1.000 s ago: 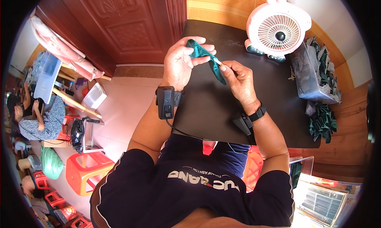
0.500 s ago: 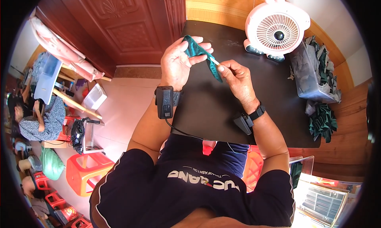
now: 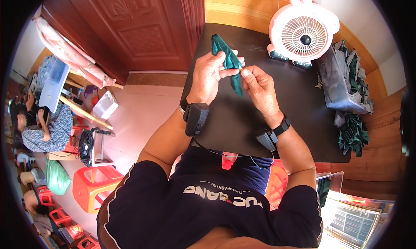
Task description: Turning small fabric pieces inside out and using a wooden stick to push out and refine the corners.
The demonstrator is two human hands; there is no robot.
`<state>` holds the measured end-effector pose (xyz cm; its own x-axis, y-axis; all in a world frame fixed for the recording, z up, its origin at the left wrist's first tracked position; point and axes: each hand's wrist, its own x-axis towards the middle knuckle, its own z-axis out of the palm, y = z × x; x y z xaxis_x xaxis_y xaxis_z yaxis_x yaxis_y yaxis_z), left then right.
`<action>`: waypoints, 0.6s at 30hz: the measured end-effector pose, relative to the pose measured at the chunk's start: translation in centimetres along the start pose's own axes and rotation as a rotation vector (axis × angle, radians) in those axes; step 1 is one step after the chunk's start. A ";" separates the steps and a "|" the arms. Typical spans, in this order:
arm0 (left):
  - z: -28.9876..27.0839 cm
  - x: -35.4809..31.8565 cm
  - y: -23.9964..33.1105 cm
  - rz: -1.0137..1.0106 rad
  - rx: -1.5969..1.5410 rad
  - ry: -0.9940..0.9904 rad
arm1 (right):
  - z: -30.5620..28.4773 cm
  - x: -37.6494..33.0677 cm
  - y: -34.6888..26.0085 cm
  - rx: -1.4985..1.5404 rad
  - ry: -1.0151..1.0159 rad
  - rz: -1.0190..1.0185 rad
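A dark green satiny cloth piece (image 3: 225, 49), narrow and pointed at the top, is held up over the near left part of the black table. My left hand (image 3: 207, 77) grips it between thumb and fingers, palm turned up. Its lower tail hangs down between my two hands. At the cloth's right edge, the thumb and forefinger of my right hand (image 3: 261, 89) are pinched together. The thin white stick they held a moment ago is now mostly hidden by fingers and cloth. Both wrists wear black strapped devices.
A pink and white fan (image 3: 304, 32) stands at the table's (image 3: 286, 127) far right. Beside it, a clear plastic bin (image 3: 342, 90) is heaped with grey and green cloth pieces; a green bundle (image 3: 353, 136) lies below it. A red stool (image 3: 93, 184) and seated people are at left.
My left hand has moved right, toward my right hand, and the cloth has turned more upright. The white stick has gone mostly out of sight between fingers and cloth.
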<state>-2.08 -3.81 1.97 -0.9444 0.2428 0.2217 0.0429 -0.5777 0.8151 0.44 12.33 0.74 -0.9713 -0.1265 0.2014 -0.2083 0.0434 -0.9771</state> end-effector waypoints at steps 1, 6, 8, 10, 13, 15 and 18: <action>-0.2 0.1 0.0 0.028 -0.001 0.020 | 0.0 -0.1 -0.3 -0.077 0.041 -0.043; -1.8 0.9 1.1 0.206 0.029 0.146 | -0.4 0.3 0.4 -0.223 0.121 -0.198; -1.8 0.8 1.6 0.249 0.099 0.172 | -0.5 0.4 0.8 -0.285 0.106 -0.189; -1.8 0.7 1.8 0.232 0.109 0.119 | -0.4 0.2 0.4 -0.312 0.103 -0.197; -2.5 0.9 1.5 0.195 0.053 0.056 | -0.2 0.2 0.0 -0.340 0.096 -0.210; -2.7 0.9 1.3 0.185 -0.045 0.075 | -0.1 0.2 0.2 -0.342 0.092 -0.214; -2.9 1.0 0.9 0.234 -0.057 0.099 | -0.1 0.3 0.6 -0.315 0.087 -0.222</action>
<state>-3.89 -6.33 1.35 -0.9383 0.0212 0.3453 0.2485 -0.6531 0.7153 0.02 12.43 0.23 -0.9020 -0.0834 0.4236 -0.4263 0.3277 -0.8431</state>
